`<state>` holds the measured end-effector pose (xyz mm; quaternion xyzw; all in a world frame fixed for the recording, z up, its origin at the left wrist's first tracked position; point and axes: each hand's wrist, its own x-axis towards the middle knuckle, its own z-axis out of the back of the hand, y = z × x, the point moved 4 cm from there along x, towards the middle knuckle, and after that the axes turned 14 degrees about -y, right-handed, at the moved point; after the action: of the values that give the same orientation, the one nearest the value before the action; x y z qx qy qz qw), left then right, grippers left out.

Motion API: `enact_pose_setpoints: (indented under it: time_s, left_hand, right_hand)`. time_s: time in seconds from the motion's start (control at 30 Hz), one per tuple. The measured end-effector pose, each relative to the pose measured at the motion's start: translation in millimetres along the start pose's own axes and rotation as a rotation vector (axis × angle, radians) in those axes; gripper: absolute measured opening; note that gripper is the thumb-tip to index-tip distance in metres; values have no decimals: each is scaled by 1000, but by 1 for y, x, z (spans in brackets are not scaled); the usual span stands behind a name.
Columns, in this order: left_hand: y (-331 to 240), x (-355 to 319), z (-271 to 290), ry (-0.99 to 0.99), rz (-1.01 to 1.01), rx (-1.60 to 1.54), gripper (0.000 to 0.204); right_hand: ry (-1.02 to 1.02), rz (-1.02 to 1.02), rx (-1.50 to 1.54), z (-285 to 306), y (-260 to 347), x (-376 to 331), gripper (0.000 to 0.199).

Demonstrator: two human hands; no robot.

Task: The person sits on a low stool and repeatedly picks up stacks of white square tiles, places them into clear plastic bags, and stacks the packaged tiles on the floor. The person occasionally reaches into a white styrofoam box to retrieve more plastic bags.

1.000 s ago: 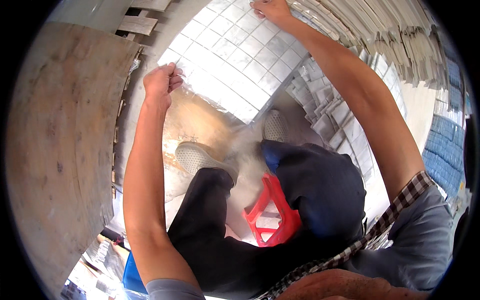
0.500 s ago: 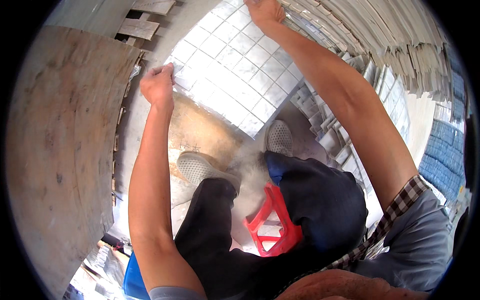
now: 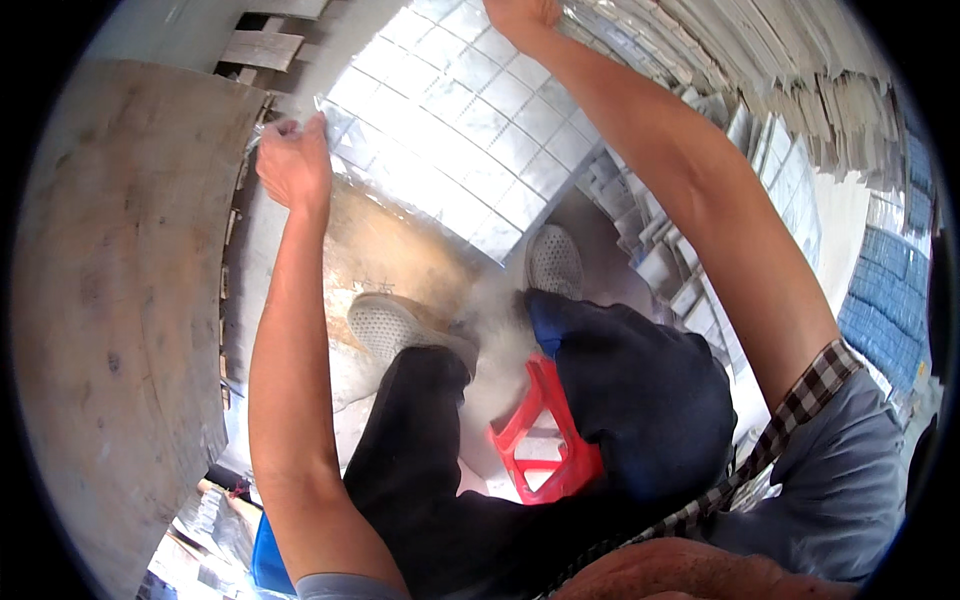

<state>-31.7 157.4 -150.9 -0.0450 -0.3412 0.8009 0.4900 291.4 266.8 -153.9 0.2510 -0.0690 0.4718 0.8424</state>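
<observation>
Two bare hands of yours are working at a pale sheet of square tiles [image 3: 455,115], which is lying in front of your feet, at the top middle of the view, with one corner pointing toward you. Its tiles are showing white with soft grey veins, and thin lines are running between them. Your left hand [image 3: 293,165] is staying just beside the left edge of this sheet; its thumb and forefinger are closing together and are pinching some clear film [image 3: 343,130], which is shining along the edge. Your right hand [image 3: 525,15] is being at the far right side of the sheet, where the picture is cutting it off; I cannot tell whether its fingers are holding something.

Below the near corner, your right shoe [image 3: 553,260] is pointing forward, and your left shoe [image 3: 388,322] is standing near a tan patch [image 3: 395,235] of the surface. Between your dark trouser legs [image 3: 640,400], a red plastic frame [image 3: 577,445] is showing. On your left, a large wooden board [image 3: 130,280] is filling the side. On your right, many tile pieces [image 3: 628,205] are leaning together, and bluish sheets [image 3: 880,300] are lying farther out.
</observation>
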Motion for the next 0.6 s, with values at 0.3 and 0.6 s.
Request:
enact_pose_setpoints:
  time_s: [0.3, 0.6]
  left_hand:
    - [-69, -68, -3, 464, -558, -191, 28]
    - [-60, -79, -28, 583, -596, -83, 25]
  right_hand:
    - [96, -7, 7, 1, 8, -7, 48]
    - [103, 493, -118, 45, 9, -38, 32]
